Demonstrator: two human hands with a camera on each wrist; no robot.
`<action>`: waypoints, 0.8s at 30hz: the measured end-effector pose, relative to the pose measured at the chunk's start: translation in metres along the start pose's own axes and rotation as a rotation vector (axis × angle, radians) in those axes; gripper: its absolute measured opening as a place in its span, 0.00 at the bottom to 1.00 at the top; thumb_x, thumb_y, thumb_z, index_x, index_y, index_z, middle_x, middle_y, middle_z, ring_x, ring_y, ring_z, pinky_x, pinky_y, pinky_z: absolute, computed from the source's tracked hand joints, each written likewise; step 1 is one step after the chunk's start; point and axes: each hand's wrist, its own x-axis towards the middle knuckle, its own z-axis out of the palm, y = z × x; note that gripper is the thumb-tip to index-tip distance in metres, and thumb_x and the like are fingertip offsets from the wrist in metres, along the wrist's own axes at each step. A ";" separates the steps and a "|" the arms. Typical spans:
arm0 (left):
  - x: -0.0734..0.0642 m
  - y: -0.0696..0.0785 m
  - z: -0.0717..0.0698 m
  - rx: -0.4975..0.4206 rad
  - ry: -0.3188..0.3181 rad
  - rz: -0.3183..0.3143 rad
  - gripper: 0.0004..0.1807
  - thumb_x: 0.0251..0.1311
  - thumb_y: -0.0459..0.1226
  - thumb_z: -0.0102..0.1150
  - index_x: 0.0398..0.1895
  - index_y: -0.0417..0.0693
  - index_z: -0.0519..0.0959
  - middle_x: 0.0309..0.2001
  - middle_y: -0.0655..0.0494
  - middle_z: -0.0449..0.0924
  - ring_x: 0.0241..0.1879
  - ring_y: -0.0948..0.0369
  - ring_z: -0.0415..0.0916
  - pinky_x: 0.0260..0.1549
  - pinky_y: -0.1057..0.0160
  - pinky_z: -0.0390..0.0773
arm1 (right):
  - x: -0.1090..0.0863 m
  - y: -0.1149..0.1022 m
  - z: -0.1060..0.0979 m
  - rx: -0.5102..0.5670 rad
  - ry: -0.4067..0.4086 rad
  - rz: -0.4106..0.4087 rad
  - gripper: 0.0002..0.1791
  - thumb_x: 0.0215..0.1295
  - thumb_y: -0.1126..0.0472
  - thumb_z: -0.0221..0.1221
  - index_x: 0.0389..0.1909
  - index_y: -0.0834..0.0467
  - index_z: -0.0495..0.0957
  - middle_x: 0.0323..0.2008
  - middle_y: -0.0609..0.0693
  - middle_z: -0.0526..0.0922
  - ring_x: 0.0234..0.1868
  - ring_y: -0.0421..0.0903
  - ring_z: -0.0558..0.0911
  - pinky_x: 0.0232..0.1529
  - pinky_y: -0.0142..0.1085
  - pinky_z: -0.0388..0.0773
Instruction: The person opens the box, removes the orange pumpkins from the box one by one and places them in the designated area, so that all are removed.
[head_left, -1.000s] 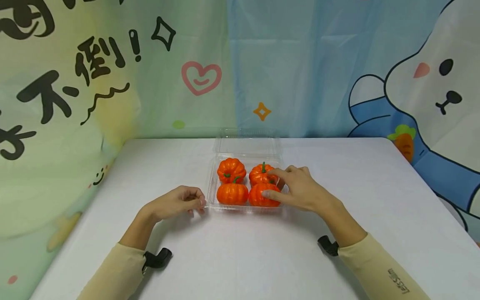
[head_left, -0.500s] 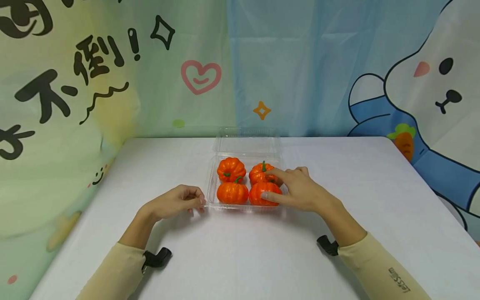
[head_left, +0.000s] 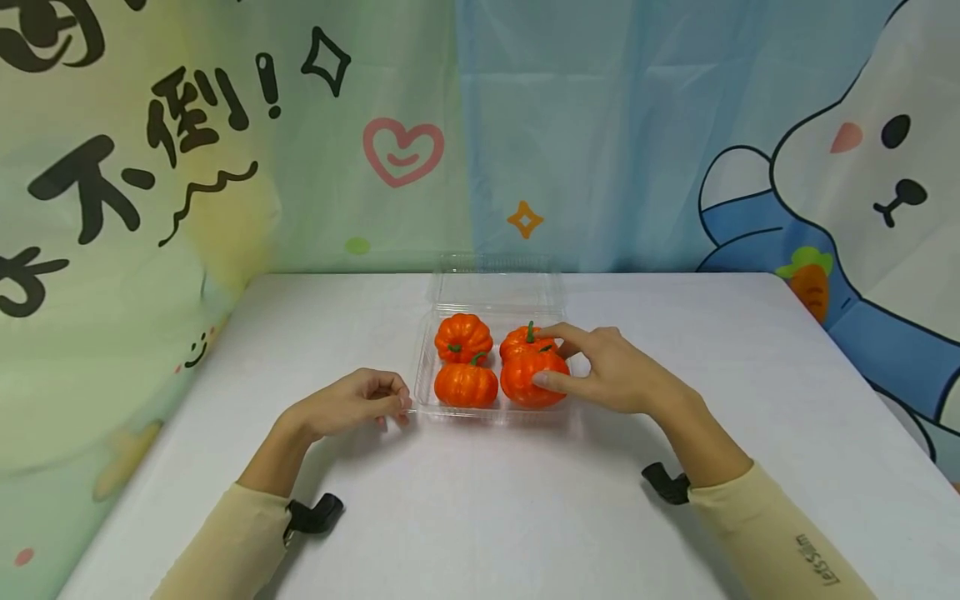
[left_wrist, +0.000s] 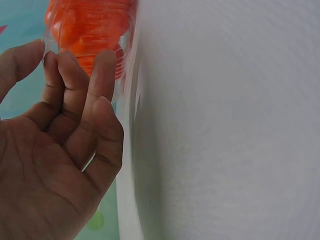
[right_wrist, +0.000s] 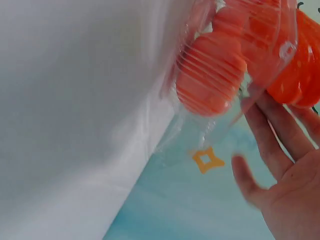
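Note:
A clear plastic clamshell box (head_left: pixel 491 414) with its lid folded back holds several small orange pumpkins, such as the back-left one (head_left: pixel 462 338) and the front-left one (head_left: pixel 465 387). My left hand (head_left: pixel 356 403) pinches the box's front-left rim between thumb and fingertip, as the left wrist view shows at the lip (left_wrist: pixel 47 44). With thumb and fingers my right hand (head_left: pixel 607 371) grips the front-right pumpkin (head_left: pixel 534 379), which is tilted and slightly raised. Behind it the back-right pumpkin (head_left: pixel 517 340) is partly covered. In the right wrist view, the gripped pumpkin (right_wrist: pixel 300 70) shows above the box wall.
The raised lid (head_left: pixel 495 292) stretches toward the table's back edge. A white cloth covers the table (head_left: pixel 480 517). Behind it hangs a printed curtain (head_left: pixel 585 125) with a cartoon bear. Each sleeve carries a black wrist camera, the left one (head_left: pixel 317 514) and the right one (head_left: pixel 666 483).
My right hand has shifted slightly right and up, and the front-right pumpkin has tipped and risen a little with it. The left hand stays at the box rim.

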 end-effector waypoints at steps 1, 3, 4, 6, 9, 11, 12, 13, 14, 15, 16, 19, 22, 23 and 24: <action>0.000 0.000 0.000 -0.001 0.000 -0.001 0.11 0.74 0.36 0.53 0.43 0.33 0.77 0.41 0.39 0.81 0.45 0.47 0.83 0.40 0.59 0.83 | 0.000 0.001 -0.001 0.016 -0.002 -0.012 0.34 0.67 0.37 0.63 0.71 0.44 0.70 0.50 0.48 0.86 0.57 0.55 0.79 0.58 0.58 0.75; 0.000 0.000 0.000 -0.002 0.001 -0.005 0.10 0.74 0.36 0.53 0.43 0.34 0.77 0.41 0.39 0.81 0.46 0.47 0.83 0.40 0.59 0.82 | 0.000 0.002 -0.005 0.045 -0.001 -0.041 0.32 0.68 0.39 0.63 0.70 0.44 0.71 0.50 0.48 0.87 0.56 0.53 0.82 0.57 0.58 0.77; -0.001 0.000 0.000 -0.002 0.001 -0.007 0.10 0.74 0.36 0.54 0.43 0.34 0.77 0.41 0.39 0.81 0.46 0.47 0.83 0.40 0.59 0.82 | 0.000 0.003 -0.006 0.057 0.001 -0.058 0.32 0.68 0.40 0.64 0.70 0.45 0.71 0.49 0.48 0.87 0.55 0.51 0.83 0.57 0.58 0.77; -0.001 0.001 0.000 -0.001 0.003 -0.009 0.10 0.74 0.35 0.54 0.42 0.34 0.77 0.41 0.39 0.82 0.46 0.47 0.83 0.40 0.60 0.82 | 0.000 0.004 -0.010 0.075 0.016 -0.085 0.31 0.69 0.42 0.64 0.70 0.46 0.71 0.49 0.47 0.87 0.55 0.50 0.84 0.58 0.58 0.78; 0.000 0.001 0.000 -0.002 0.000 -0.010 0.10 0.74 0.35 0.54 0.42 0.35 0.77 0.41 0.39 0.82 0.46 0.47 0.83 0.40 0.60 0.82 | -0.001 0.006 -0.015 0.098 0.040 -0.110 0.30 0.70 0.45 0.64 0.70 0.46 0.70 0.54 0.47 0.86 0.51 0.48 0.85 0.55 0.54 0.81; 0.000 0.001 -0.001 0.000 -0.002 -0.010 0.10 0.74 0.36 0.53 0.43 0.35 0.77 0.41 0.39 0.82 0.46 0.48 0.83 0.40 0.60 0.82 | -0.002 0.009 -0.017 0.115 0.049 -0.119 0.30 0.71 0.48 0.63 0.72 0.47 0.69 0.58 0.48 0.83 0.50 0.47 0.86 0.53 0.50 0.82; 0.000 0.002 -0.001 0.001 -0.003 -0.011 0.10 0.74 0.35 0.53 0.43 0.35 0.77 0.41 0.39 0.82 0.46 0.48 0.83 0.40 0.60 0.82 | -0.003 0.010 -0.017 0.120 0.054 -0.121 0.31 0.72 0.48 0.63 0.72 0.47 0.68 0.61 0.49 0.82 0.49 0.46 0.86 0.52 0.49 0.83; 0.000 0.002 -0.001 0.002 -0.003 -0.011 0.10 0.74 0.35 0.53 0.43 0.35 0.77 0.41 0.39 0.82 0.46 0.48 0.83 0.40 0.60 0.82 | -0.003 0.012 -0.017 0.124 0.056 -0.125 0.31 0.72 0.49 0.63 0.73 0.47 0.67 0.63 0.49 0.80 0.49 0.46 0.86 0.51 0.48 0.83; 0.000 0.002 -0.001 0.004 -0.003 -0.009 0.10 0.74 0.35 0.53 0.43 0.34 0.77 0.41 0.39 0.81 0.46 0.48 0.83 0.40 0.60 0.82 | -0.004 0.013 -0.017 0.132 0.058 -0.126 0.32 0.73 0.50 0.62 0.74 0.47 0.65 0.64 0.49 0.79 0.49 0.46 0.87 0.51 0.48 0.83; 0.000 0.002 -0.001 0.003 -0.003 -0.008 0.10 0.74 0.35 0.53 0.43 0.34 0.77 0.41 0.40 0.81 0.45 0.48 0.83 0.40 0.60 0.82 | -0.004 0.014 -0.017 0.135 0.063 -0.129 0.33 0.73 0.50 0.62 0.75 0.48 0.64 0.66 0.49 0.78 0.50 0.47 0.87 0.52 0.47 0.83; 0.000 0.002 -0.001 0.003 -0.003 -0.006 0.10 0.74 0.35 0.53 0.43 0.34 0.77 0.41 0.40 0.81 0.45 0.48 0.83 0.40 0.60 0.82 | -0.005 0.016 -0.017 0.140 0.069 -0.129 0.34 0.73 0.50 0.62 0.76 0.48 0.63 0.66 0.50 0.77 0.50 0.47 0.87 0.53 0.48 0.83; 0.001 0.002 -0.001 0.000 -0.006 -0.003 0.10 0.74 0.35 0.53 0.42 0.34 0.77 0.41 0.40 0.81 0.45 0.48 0.83 0.40 0.60 0.82 | -0.006 0.019 -0.017 0.164 0.084 -0.135 0.36 0.72 0.52 0.63 0.77 0.50 0.62 0.69 0.50 0.73 0.52 0.49 0.86 0.56 0.49 0.82; 0.001 0.001 -0.001 0.001 -0.014 -0.005 0.10 0.74 0.35 0.53 0.42 0.34 0.77 0.41 0.39 0.81 0.45 0.48 0.82 0.40 0.60 0.82 | -0.007 0.021 -0.018 0.184 0.103 -0.143 0.37 0.71 0.54 0.64 0.77 0.52 0.61 0.70 0.52 0.72 0.55 0.52 0.85 0.57 0.50 0.81; 0.001 0.001 -0.001 0.002 -0.016 -0.005 0.10 0.74 0.35 0.53 0.42 0.33 0.77 0.41 0.39 0.81 0.45 0.48 0.82 0.40 0.60 0.82 | -0.007 0.022 -0.019 0.189 0.113 -0.144 0.37 0.71 0.55 0.64 0.77 0.52 0.61 0.70 0.53 0.72 0.56 0.53 0.85 0.57 0.51 0.81; 0.001 0.001 -0.001 0.003 -0.016 -0.005 0.10 0.74 0.35 0.53 0.42 0.33 0.77 0.41 0.39 0.82 0.45 0.48 0.83 0.40 0.60 0.82 | -0.007 0.023 -0.020 0.192 0.123 -0.148 0.37 0.71 0.57 0.64 0.77 0.53 0.61 0.71 0.53 0.71 0.57 0.54 0.84 0.57 0.51 0.81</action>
